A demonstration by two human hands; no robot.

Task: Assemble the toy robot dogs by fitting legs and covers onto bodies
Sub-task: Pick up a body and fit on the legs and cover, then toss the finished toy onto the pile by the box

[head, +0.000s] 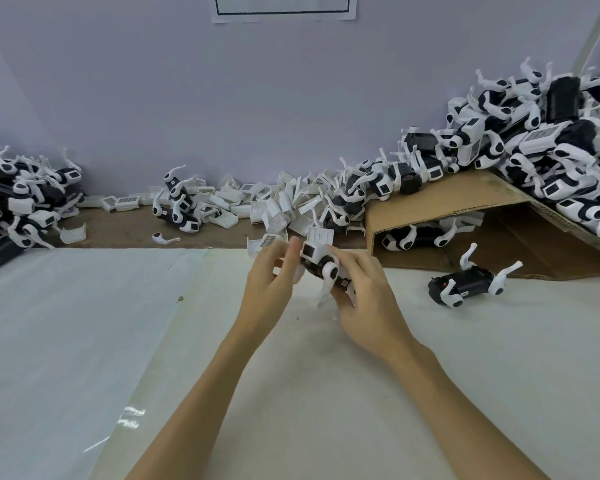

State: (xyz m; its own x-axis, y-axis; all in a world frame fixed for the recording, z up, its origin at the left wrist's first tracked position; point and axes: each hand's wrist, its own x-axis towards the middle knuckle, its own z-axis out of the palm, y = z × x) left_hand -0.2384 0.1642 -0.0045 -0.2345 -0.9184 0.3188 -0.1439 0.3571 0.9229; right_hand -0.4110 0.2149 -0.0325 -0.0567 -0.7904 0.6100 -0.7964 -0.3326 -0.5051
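Centrally, above the desk (326,393) mid-area, both hands hold one toy dog (321,263) clear of the surface, prob. so legs hang free and joints stay reachable. Right hand (364,299) has fingers curled round the black body from the near-right side, steadying it. Left hand (269,292) pinches at the dog's left end w/ thumb and fingers, blurred; what exactly it grips cannot be told. Judged step: seating a cover or leg.

The dog: black body, white square-faced head block, white round hip w/ black centre, white leg pointing down, a ribbed white cover (321,235) just behind it, whether attached unclear.

Farther, toward the desk's right edge: a second dog (465,284) lies belly-up, legs in the air, no white cover seen, apparently awaiting its turn.

Far edge, along the wall: loose white covers (274,206) heaped centre, within reach; dog piles far-left (21,206) and far-right (534,150), the latter spilling over a cardboard sheet (458,202).
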